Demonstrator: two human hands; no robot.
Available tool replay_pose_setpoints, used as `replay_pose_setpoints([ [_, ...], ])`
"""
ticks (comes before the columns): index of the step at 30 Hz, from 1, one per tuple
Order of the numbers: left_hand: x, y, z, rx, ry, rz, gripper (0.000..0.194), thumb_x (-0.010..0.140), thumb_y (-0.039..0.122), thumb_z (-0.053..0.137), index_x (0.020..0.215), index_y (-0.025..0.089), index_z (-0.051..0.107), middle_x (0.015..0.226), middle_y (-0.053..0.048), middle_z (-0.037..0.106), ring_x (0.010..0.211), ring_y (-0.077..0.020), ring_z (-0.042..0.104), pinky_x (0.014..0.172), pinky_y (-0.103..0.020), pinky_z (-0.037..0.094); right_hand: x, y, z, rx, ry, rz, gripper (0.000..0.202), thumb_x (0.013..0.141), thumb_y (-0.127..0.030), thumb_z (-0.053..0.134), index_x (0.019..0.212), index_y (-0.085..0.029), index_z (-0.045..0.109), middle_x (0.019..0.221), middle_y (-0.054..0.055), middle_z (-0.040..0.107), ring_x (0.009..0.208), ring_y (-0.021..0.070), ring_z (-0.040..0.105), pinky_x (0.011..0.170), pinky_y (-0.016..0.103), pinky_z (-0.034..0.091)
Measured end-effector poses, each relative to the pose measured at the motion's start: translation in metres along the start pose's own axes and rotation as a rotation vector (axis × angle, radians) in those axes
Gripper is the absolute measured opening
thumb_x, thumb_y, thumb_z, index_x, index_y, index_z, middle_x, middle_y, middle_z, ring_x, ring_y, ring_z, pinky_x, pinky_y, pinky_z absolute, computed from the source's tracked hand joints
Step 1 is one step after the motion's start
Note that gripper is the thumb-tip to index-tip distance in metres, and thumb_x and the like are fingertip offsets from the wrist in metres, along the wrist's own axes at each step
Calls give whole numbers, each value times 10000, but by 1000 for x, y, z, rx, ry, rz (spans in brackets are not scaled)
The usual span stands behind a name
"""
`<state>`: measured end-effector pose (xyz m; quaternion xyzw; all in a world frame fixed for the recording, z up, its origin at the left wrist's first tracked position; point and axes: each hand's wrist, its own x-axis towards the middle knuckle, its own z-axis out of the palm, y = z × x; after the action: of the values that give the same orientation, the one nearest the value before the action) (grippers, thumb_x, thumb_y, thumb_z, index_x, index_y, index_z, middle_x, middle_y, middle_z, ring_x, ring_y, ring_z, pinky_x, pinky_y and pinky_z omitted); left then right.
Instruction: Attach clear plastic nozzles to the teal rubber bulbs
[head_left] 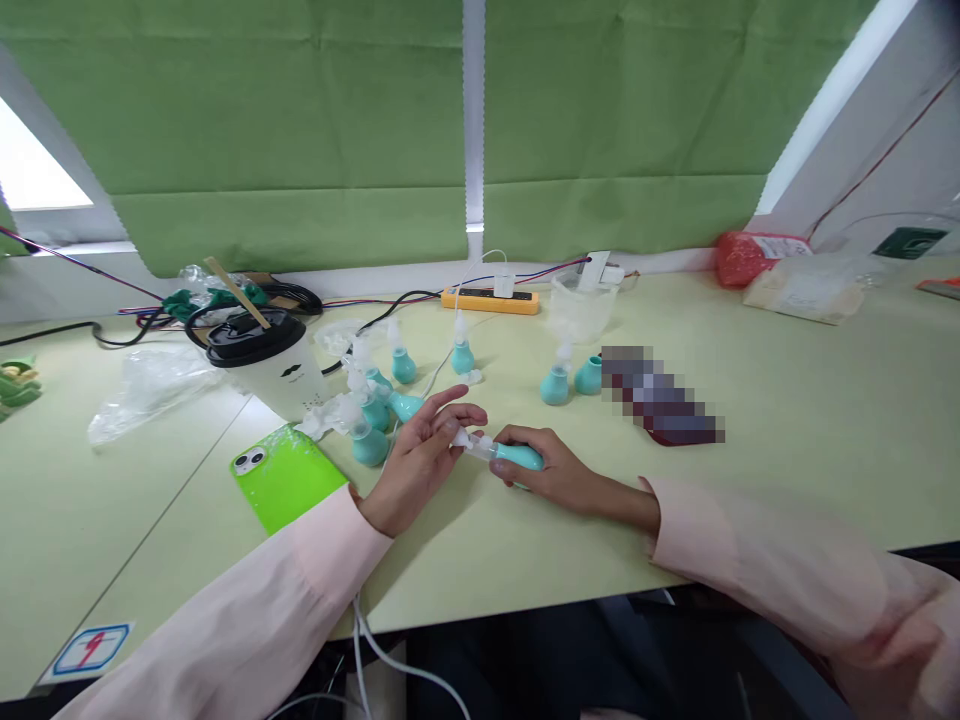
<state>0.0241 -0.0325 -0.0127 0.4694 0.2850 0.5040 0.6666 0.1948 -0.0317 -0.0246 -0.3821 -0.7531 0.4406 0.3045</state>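
Note:
My right hand is wrapped round the teal bulb of a nasal aspirator, which lies tilted with its clear nozzle toward the left. At the nozzle's tip, my left hand pinches the whitish end between thumb and fingers, its other fingers loosely bent. Just beyond the left hand, several more teal bulbs with clear tops are grouped. One aspirator stands upright to the right. Beside it is a teal bulb with an open neck. A small clear piece lies behind my left fingers.
A paper cup with a black lid and a bright green phone are on the left. Behind are an orange power strip with cables and a clear plastic tub. A dark, blurred-out object and a red bag lie right.

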Motion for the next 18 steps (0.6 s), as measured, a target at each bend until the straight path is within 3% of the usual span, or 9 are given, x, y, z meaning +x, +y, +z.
replay_pose_setpoints([
  [6, 2, -5, -1, -43, -104, -100, 286, 794, 310, 449, 1035, 179, 528, 1197, -73, 449, 1102, -208, 414, 934, -344, 323, -1, -3, 2, 45, 45, 15, 213, 764, -385, 468, 790, -173, 477, 636, -18, 497, 566, 93, 445, 534, 213, 368],
  [12, 5, -14, -8, -22, -192, -209, 336, 769, 412, 451, 1046, 236, 525, 1168, -32, 471, 1126, -186, 388, 948, -321, 322, 0, -4, 0, 117, 83, 25, 214, 779, -396, 440, 786, -182, 449, 630, -30, 460, 541, 81, 413, 500, 199, 345],
  [18, -2, -19, 2, 173, -168, -200, 561, 753, 359, 501, 1244, 239, 256, 1089, -57, 503, 990, -151, 492, 913, -330, 341, 1, 1, 5, 30, 116, -20, 218, 785, -398, 433, 787, -183, 466, 699, -15, 482, 631, 100, 438, 587, 221, 369],
])
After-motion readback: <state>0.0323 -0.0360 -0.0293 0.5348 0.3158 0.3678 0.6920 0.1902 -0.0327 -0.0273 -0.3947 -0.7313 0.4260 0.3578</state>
